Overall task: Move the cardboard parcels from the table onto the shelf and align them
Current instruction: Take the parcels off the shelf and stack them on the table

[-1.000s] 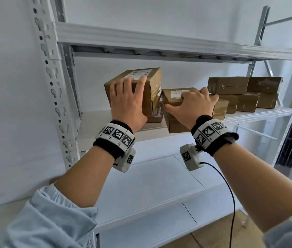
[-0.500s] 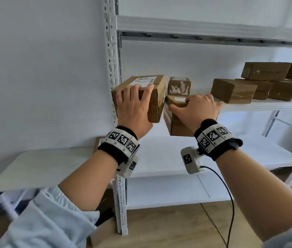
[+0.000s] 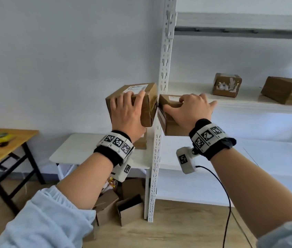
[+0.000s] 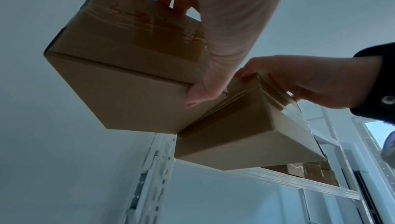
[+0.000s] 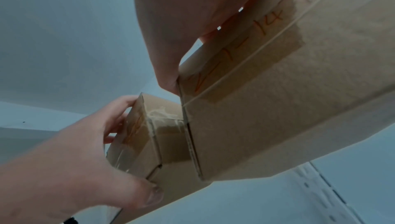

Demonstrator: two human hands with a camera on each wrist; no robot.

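Left hand (image 3: pixel 127 111) grips one box (image 3: pixel 132 102) from above; right hand (image 3: pixel 191 108) grips another box (image 3: pixel 168 126). Both in air before the shelf (image 3: pixel 249 102), edges touching. Likely light, stiff; clamp opposite faces.

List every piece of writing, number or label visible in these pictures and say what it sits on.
"14", after a dash and unclear orange strokes: handwritten on the parcel in the right hand.
Orange handwriting on the parcel in the left hand: too smeared to read.
White shipping label on the left-hand parcel's top: too small to read.
Label on the right-hand parcel's top: mostly covered, unreadable.
Wristband markers: patterns, no text.
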